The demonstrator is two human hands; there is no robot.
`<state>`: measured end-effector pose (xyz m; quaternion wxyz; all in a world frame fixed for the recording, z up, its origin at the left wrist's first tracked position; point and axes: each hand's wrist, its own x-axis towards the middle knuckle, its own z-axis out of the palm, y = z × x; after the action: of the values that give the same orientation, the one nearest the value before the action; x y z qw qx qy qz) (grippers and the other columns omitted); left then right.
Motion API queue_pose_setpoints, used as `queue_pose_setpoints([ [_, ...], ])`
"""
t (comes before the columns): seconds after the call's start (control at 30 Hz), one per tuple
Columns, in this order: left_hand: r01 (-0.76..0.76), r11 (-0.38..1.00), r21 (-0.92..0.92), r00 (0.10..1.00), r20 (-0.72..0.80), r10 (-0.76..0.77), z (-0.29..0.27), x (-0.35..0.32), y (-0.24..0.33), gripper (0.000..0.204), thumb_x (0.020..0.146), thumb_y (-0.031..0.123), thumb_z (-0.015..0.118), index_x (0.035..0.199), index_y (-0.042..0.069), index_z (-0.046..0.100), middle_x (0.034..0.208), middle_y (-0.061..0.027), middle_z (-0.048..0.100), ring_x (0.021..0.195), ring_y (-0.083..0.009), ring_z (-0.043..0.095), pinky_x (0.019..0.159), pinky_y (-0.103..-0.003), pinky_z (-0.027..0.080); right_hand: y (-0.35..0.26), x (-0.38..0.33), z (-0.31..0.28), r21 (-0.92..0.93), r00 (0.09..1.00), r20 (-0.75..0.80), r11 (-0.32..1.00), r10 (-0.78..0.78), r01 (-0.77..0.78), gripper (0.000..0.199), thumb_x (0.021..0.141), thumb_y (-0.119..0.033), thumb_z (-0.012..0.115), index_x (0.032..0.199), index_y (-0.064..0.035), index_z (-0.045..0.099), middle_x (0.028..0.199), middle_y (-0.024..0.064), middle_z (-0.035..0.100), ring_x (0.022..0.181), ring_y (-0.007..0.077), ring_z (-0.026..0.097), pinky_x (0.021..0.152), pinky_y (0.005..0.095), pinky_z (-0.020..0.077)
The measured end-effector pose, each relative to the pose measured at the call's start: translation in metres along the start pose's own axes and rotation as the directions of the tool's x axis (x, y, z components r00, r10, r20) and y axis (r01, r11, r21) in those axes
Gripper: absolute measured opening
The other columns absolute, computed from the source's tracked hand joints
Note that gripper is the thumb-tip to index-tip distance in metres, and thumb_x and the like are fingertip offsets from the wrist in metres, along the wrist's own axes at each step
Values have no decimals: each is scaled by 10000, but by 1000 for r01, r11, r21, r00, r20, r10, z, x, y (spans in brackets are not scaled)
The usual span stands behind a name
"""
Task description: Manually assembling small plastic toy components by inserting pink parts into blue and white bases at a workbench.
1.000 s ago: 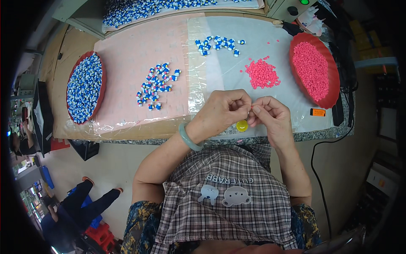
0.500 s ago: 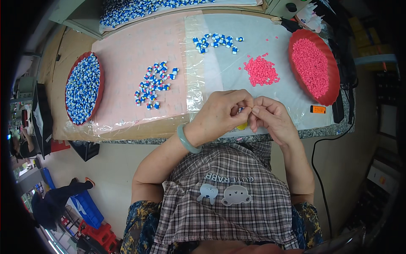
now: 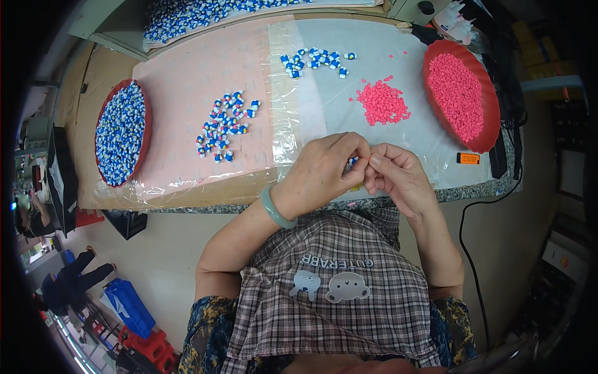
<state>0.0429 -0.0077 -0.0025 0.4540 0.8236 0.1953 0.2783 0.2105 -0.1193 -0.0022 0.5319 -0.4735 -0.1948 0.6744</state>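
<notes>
The left hand [image 3: 327,165] and the right hand [image 3: 405,177] meet near the table's near edge, thumbs and forefingers pinched tip to tip. What the fingertips clasp is hidden, so I cannot tell what either grip is closed on. A small blue-and-white piece [image 3: 352,162] shows within the curl of the left fingers; whether it is pinched there is unclear. Just below, a yellow disc [image 3: 356,187] is mostly covered by the left hand. A pale green bangle [image 3: 274,209] circles the left wrist.

Beyond the hands, a pile of pink beads [image 3: 383,104] lies on the white sheet [image 3: 367,40], with a few strays around it. Right of the pile, a red bowl [image 3: 490,112] is filled with more of them, and an orange-and-black block [image 3: 468,158] lies just nearer than the bowl. Far and left of the pile is a loose group of blue-and-white pieces [image 3: 314,60]. A larger cluster [image 3: 227,118] lies farther left, on the pink sheet [image 3: 187,93]. At the table's left side, a second red bowl [image 3: 147,134] is full of such pieces, and many more cover the shelf [image 3: 212,19] at the far edge.

A black cable [image 3: 476,280] hangs off the table's right side. The person wears a checked apron [image 3: 330,255]. On the floor at near left are a blue crate [image 3: 128,305] and a red stool [image 3: 152,352].
</notes>
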Motion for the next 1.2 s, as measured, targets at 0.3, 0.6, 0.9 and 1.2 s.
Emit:
queue_pose_setpoints([
  [0.3,0,1000,-7,1000,-7,0,3,-2,-2,156,824,85,693,901,43,563,739,-128,628,626,-309,634,573,-391,505,-1,-4,8,-138,991,-122,989,-63,46,129,990,-123,589,1003,-6,642,822,52,667,677,114,650,616,243,551],
  [0.6,-59,998,-20,997,-44,58,3,-5,-1,149,827,43,718,926,35,606,754,-61,619,547,-145,575,504,-276,460,-6,-8,10,-80,995,-100,997,-15,7,106,982,-115,591,957,-20,632,775,27,632,634,94,617,568,235,513],
  [0.9,398,620,-676,903,172,-393,-19,-19,-10,152,950,49,644,1067,-41,679,964,-63,683,819,-96,624,748,-233,525,4,-18,-8,-285,976,-133,936,173,-205,103,960,-116,630,902,-31,622,731,16,626,591,86,608,532,224,512],
  [1.2,413,544,-731,894,213,-394,-26,-27,-5,221,927,21,664,1141,-33,674,995,-58,687,886,-96,654,810,-225,541,12,-15,-1,-315,960,-196,914,203,-257,101,942,-98,646,879,-23,624,721,26,630,583,92,619,521,221,526],
])
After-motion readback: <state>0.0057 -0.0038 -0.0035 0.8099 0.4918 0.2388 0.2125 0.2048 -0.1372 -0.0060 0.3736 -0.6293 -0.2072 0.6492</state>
